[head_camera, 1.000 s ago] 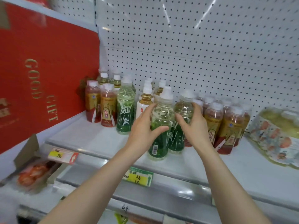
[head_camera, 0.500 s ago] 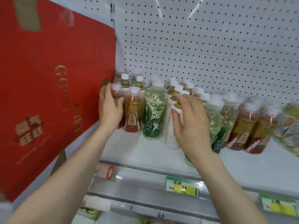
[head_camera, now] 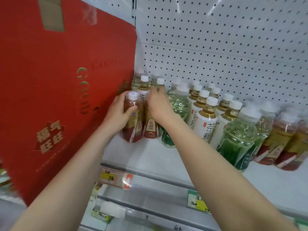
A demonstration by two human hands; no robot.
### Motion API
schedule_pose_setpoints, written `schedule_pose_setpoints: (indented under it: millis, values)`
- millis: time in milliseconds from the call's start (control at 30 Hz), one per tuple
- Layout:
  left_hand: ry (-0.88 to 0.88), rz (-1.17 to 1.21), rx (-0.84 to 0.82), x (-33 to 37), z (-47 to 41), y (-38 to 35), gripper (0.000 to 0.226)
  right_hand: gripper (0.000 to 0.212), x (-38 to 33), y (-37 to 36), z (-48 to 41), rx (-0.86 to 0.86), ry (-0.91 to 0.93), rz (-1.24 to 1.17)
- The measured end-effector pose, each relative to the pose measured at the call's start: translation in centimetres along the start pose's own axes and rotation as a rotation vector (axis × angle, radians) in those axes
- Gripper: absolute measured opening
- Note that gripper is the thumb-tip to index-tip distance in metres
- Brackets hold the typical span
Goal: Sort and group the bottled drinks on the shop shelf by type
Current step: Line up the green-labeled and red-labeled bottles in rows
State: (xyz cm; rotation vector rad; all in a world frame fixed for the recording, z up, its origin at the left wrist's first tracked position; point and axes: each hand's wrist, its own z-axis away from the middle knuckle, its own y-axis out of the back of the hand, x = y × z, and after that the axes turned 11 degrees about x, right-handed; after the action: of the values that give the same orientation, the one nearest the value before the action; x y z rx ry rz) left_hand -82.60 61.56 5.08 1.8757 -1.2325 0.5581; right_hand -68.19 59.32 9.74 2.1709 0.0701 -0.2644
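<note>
Two red-and-gold labelled bottles stand at the shelf's left end. My left hand (head_camera: 119, 114) wraps around the left one (head_camera: 133, 124). My right hand (head_camera: 158, 104) covers the top of the second red-and-gold bottle (head_camera: 150, 129) beside it. Right of them stand green-labelled clear bottles (head_camera: 179, 104), white-labelled tea bottles (head_camera: 205, 124) with gold necks, a big green bottle (head_camera: 236, 140) near the front, and more red-and-gold bottles (head_camera: 276, 144) at the far right. All have white caps.
A large red gift box (head_camera: 58, 90) leans against the left side, touching the bottle row. White pegboard (head_camera: 216, 47) backs the shelf (head_camera: 150, 157). Price tags (head_camera: 115, 178) line the shelf's front rail. A lower shelf holds small packs (head_camera: 103, 212).
Both hands have left the green bottles in the middle and moved left. My left hand now grips the left red-and-gold bottle, and my right hand has come onto the one beside it.
</note>
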Motion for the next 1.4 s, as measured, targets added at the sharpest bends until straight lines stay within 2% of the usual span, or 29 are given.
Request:
schedule_pose_setpoints:
  millis: [100, 167, 267, 333, 467, 600, 700, 867, 967, 1100, 1167, 1400]
  values:
    - [0.08, 0.162, -0.057, 0.0, 1.4, 1.2, 0.072, 0.04, -0.3, 0.5, 0.6, 0.095, 0.034, -0.006]
    - [0.097, 0.205, -0.066, -0.1, 2.2, 1.6, 0.07, 0.043, -0.2, 1.3, 1.6, 0.122, 0.024, -0.06]
    - [0.089, 0.193, -0.079, 0.2, 3.4, 2.0, 0.067, 0.045, 0.6, 2.3, 3.7, 0.164, 0.006, -0.162]
    - [0.053, 0.111, -0.046, 0.2, 4.0, 1.8, 0.072, 0.047, 1.3, 2.4, 5.1, 0.2, -0.023, -0.258]
    - [0.068, 0.032, 0.03, 0.0, 5.0, 1.3, 0.072, 0.08, 1.1, 1.4, 7.4, 0.159, -0.134, -0.457]
    - [0.095, 0.073, 0.057, 0.3, 5.9, 1.4, 0.071, 0.088, 0.8, 1.0, 8.7, 0.213, -0.216, -0.581]
    - [0.11, 0.186, 0.047, 0.9, 7.0, 1.9, 0.074, 0.084, 1.6, 2.7, 10.0, 0.242, -0.269, -0.603]
    - [0.043, 0.309, -0.03, 4.2, 8.7, 1.7, 0.063, 0.057, 4.2, 7.4, 13.7, 0.309, -0.267, -0.63]
    - [-0.017, 0.374, -0.104, 7.1, 10.3, 0.9, 0.063, 0.061, 6.7, 10.1, 16.1, 0.315, -0.293, -0.578]
    - [-0.007, 0.465, -0.204, 10.9, 12.3, -1.3, 0.063, 0.079, 10.5, 12.9, 19.0, 0.334, -0.333, -0.559]
    - [-0.025, 0.472, -0.231, 12.8, 13.5, -3.1, 0.069, 0.082, 12.3, 14.0, 20.2, 0.334, -0.32, -0.56]
    - [-0.054, 0.475, -0.225, 18.3, 16.1, -7.8, 0.076, 0.089, 19.5, 18.2, 21.7, 0.3, -0.304, -0.622]
